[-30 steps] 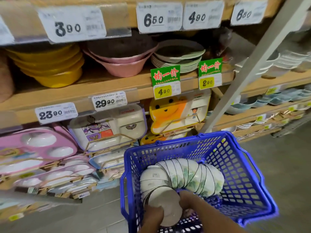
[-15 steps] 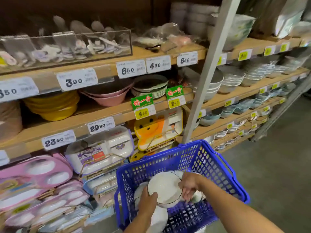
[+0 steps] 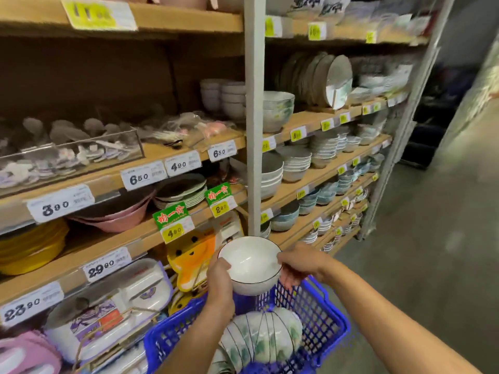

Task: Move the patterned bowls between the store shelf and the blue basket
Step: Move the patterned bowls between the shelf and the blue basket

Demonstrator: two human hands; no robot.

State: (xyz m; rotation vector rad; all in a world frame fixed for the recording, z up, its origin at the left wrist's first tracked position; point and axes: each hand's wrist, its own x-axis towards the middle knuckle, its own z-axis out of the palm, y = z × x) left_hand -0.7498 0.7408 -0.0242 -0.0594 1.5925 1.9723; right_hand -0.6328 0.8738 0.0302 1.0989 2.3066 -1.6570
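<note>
Both hands were on one bowl (image 3: 249,263): the left hand (image 3: 220,282) gripped its rim, thumb hooked over the edge, and the right hand (image 3: 297,265) cupped the opposite side, fingers curled beneath, I'd guess to keep fragile crockery steady on its way to the shelf (image 3: 310,121). It was held upright just above the blue basket (image 3: 333,303), over the stacked bowls (image 3: 264,336) lying sideways inside. It looked glossy white with a thin dark rim line, and I couldn't make out any outer pattern.

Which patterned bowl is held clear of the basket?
The white dark-rimmed bowl, gripped by the left hand and right hand above the blue plastic basket; the green-patterned bowls lie nested on their sides inside it.
</note>
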